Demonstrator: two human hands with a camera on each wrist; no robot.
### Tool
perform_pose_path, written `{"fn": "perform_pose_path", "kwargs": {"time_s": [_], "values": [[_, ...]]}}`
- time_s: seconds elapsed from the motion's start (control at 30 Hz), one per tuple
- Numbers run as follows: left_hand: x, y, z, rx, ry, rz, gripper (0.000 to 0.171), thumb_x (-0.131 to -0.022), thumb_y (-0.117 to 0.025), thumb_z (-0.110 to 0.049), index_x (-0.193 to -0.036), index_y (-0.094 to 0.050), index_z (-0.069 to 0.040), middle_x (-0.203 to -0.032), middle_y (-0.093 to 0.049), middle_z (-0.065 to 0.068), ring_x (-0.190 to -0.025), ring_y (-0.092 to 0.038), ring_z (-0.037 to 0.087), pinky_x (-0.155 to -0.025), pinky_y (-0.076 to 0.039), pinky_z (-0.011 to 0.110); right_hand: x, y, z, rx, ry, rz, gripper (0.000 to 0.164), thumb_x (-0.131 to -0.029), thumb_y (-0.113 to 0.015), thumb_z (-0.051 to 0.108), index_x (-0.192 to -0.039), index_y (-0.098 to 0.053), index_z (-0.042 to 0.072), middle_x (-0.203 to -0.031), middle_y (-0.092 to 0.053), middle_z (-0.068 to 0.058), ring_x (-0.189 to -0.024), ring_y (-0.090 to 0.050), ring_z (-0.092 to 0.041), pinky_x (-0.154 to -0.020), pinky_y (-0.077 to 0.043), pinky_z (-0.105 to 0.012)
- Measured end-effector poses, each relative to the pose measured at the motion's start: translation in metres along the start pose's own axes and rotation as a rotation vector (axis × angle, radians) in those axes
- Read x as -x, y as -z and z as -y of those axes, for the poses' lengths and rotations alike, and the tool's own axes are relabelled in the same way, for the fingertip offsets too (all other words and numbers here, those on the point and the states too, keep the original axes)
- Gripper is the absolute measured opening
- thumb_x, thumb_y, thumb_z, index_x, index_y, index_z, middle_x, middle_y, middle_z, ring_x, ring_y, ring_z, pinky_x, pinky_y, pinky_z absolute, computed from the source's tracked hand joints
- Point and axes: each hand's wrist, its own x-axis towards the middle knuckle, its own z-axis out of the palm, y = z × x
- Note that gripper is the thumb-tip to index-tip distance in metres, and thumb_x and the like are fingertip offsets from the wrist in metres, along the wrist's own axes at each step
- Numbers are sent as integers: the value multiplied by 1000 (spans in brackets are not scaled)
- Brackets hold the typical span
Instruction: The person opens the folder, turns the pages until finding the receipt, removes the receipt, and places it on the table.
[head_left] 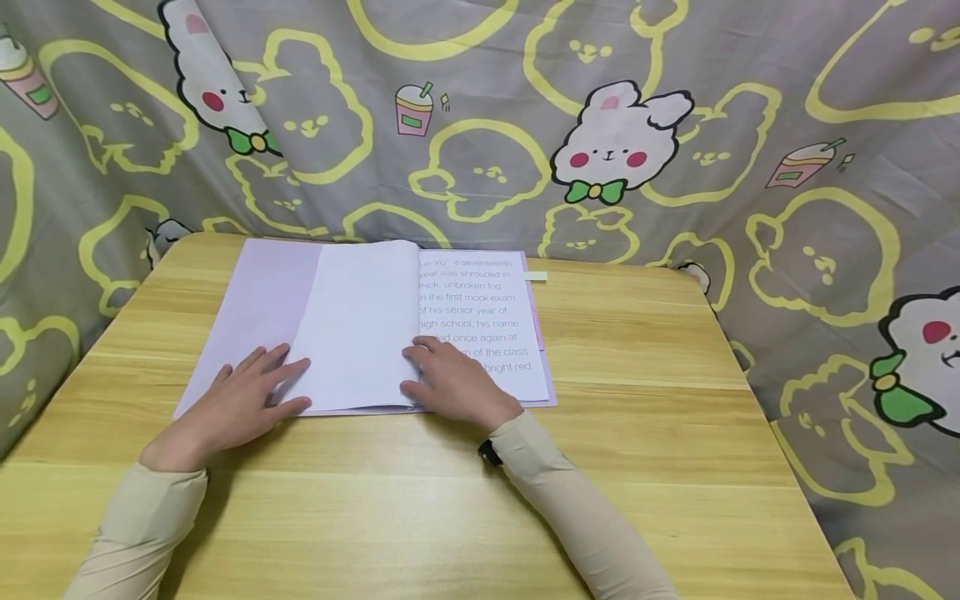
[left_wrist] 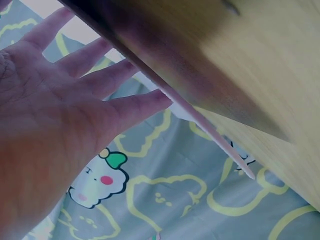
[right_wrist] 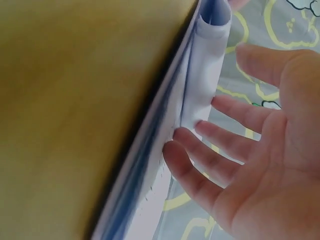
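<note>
A book with a pale purple cover (head_left: 262, 283) lies open on the wooden table. Its left page (head_left: 360, 325) is blank white, and the right page (head_left: 480, 292) carries large printed English text. My left hand (head_left: 247, 392) rests with spread fingers on the lower left of the book, across the cover and the white page's edge. Near the fold, my right hand (head_left: 450, 379) touches the pages with fingers extended, covering part of the lower text lines. In the right wrist view, the page (right_wrist: 205, 75) curves up beside the fingertips. Neither hand grips anything.
A pale green tab (head_left: 536, 277) sticks out from the book's right edge. The wooden table (head_left: 637, 375) extends around the book. A grey curtain (head_left: 487, 83) with yellow outlines and cartoon rabbits hangs behind and at both sides. A black band (head_left: 490, 454) shows at the right cuff.
</note>
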Motion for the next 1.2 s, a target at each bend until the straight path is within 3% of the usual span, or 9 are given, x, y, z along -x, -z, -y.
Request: {"fn": "perform_pose_path", "kwargs": {"time_s": [0.17, 0.3, 0.4, 0.57, 0.73, 1.0, 1.2], "values": [[0, -1, 1, 2, 1, 5, 74, -98, -59, -58, -154, -47, -10, -163, -26, 30, -147, -20, 59, -106, -15, 84, 1, 14, -18, -76, -56, -20, 49, -103, -60, 41, -143, -59, 12, -146, -58, -6, -135, -55, -24, -112, -44, -41], [-1, -1, 2, 3, 0, 5, 74, -98, -59, -58, -154, -46, -10, -163, -26, 30, -147, -19, 59, -106, -15, 84, 3, 30, -45, -161, -148, -111, 38, -102, -63, 35, -128, -68, 9, -118, -71, -6, -109, -65, -22, -97, -52, -39], [-2, -1, 3, 1, -2, 4, 74, -99, -59, -58, -154, -46, -10, -163, -26, 31, -147, -20, 60, -106, -16, 84, 7, 43, -69, -205, -234, -189, 32, -101, -64, 32, -120, -70, 7, -102, -71, -5, -93, -64, -21, -87, -52, -38], [-1, -1, 1, 1, 0, 5, 74, -98, -59, -58, -154, -47, -10, -163, -26, 30, -147, -20, 59, -107, -16, 83, 21, 60, -99, -267, -397, -243, 43, -102, -62, 34, -131, -64, 2, -111, -69, -12, -100, -64, -27, -88, -52, -42], [0, 0, 0, 1, 2, 6, 74, -98, -59, -58, -153, -47, -10, -163, -26, 30, -147, -20, 59, -107, -16, 83, 31, 66, -119, -304, -482, -254, 43, -104, -58, 31, -132, -63, -1, -120, -67, -19, -102, -65, -30, -87, -53, -42], [1, -1, 0, -1, -3, 1, 73, -99, -60, -56, -153, -48, -9, -162, -28, 30, -147, -20, 60, -106, -17, 83, 31, 61, -131, -317, -540, -230, 37, -103, -59, 28, -124, -68, -1, -117, -70, -17, -99, -63, -28, -86, -52, -38], [1, -1, 1, -4, -10, -7, 72, -99, -60, -55, -153, -48, -10, -162, -29, 30, -147, -21, 60, -106, -17, 83, 31, 60, -130, -340, -530, -246, 37, -96, -70, 21, -126, -65, 1, -111, -68, -15, -95, -62, -27, -82, -52, -36]]}}
